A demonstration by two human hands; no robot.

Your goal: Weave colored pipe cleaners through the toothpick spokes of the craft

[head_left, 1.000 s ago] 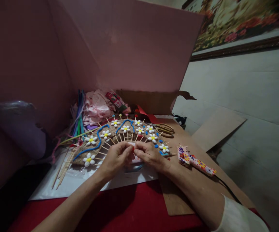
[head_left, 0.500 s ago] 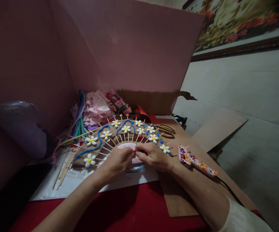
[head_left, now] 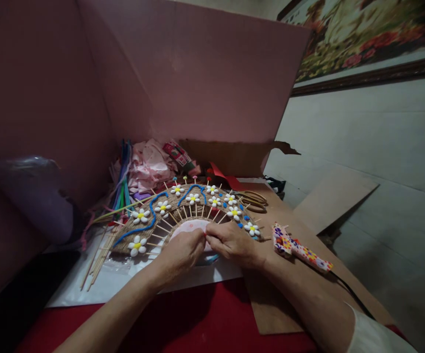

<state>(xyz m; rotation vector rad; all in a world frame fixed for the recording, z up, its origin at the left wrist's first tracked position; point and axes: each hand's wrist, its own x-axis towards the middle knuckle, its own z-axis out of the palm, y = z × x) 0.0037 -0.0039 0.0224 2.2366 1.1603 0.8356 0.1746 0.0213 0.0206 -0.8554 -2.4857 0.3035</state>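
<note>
The left hand (head_left: 186, 249) and right hand (head_left: 235, 243) each pinch, fingertips meeting, on what looks like one small red piece (head_left: 205, 234), mostly hidden, near one twine-wrapped arch (head_left: 172, 201) bearing ten white flowers (head_left: 137, 246); one pair of scissors (head_left: 254, 201) lies beyond.

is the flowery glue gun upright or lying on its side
On its side: the glue gun lies flat on the brown board.

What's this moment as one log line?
left hand: pinching red bit; right hand: pinching same bit; arch: beyond hands, bearing flowers; floral tool: lying rightward
</note>
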